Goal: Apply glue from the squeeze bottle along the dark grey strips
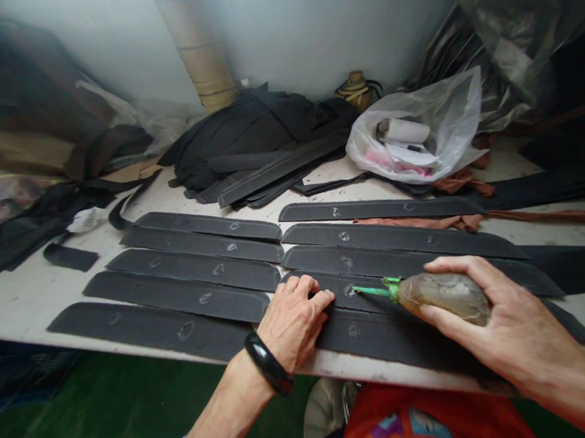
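Several long black strips [196, 267] lie side by side in two columns on a white table [22, 301]; most carry a small blob of clear glue. My right hand [500, 328] grips a squeeze bottle of glue [440, 293], whose green nozzle points left at a strip [350, 288] in the right column. My left hand [293, 320], wearing a black bangle, rests with curled fingers on the left end of that strip.
A heap of black cut pieces [254, 138] lies at the back centre. A clear plastic bag [419, 133] with papers sits at the back right. Cardboard rolls [200, 48] stand against the wall. Dark scraps [69, 256] are at the left, brown strips [453, 221] at the right.
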`<state>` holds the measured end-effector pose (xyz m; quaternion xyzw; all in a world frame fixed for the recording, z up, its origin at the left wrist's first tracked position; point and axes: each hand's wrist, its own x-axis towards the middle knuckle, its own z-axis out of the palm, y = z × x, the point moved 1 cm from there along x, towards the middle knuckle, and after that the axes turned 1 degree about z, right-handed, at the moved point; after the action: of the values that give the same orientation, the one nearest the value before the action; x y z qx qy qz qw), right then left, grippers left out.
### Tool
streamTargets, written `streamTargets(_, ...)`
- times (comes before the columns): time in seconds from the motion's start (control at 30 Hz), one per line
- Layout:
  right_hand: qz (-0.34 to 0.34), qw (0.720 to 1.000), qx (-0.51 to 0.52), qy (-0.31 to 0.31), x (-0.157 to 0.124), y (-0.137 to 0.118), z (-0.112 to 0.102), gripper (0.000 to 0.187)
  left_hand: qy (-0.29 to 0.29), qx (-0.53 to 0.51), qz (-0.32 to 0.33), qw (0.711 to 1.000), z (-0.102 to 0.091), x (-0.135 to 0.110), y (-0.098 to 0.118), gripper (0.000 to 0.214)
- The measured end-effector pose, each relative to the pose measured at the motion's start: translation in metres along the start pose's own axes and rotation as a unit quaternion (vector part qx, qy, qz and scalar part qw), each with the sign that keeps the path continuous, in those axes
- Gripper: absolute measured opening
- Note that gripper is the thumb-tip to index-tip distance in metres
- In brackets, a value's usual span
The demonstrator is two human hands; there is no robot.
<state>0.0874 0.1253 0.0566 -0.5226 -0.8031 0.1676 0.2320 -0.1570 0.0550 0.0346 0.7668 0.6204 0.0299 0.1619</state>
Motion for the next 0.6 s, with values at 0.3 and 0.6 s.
streamTargets(0.3,0.067,0.997,0.028,0.015,-0.005,-0.002,-0.002,0.039,0.006,-0.007,0.004,1.000,0.000,0.001,-0.001,0.031)
streamTargets(0.6,0.152,0.982,0.077,0.074,0.006,-0.005,-0.025,0.050,0.021,-0.012,0.008,1.000,0.003,0.000,-0.003,0.031)
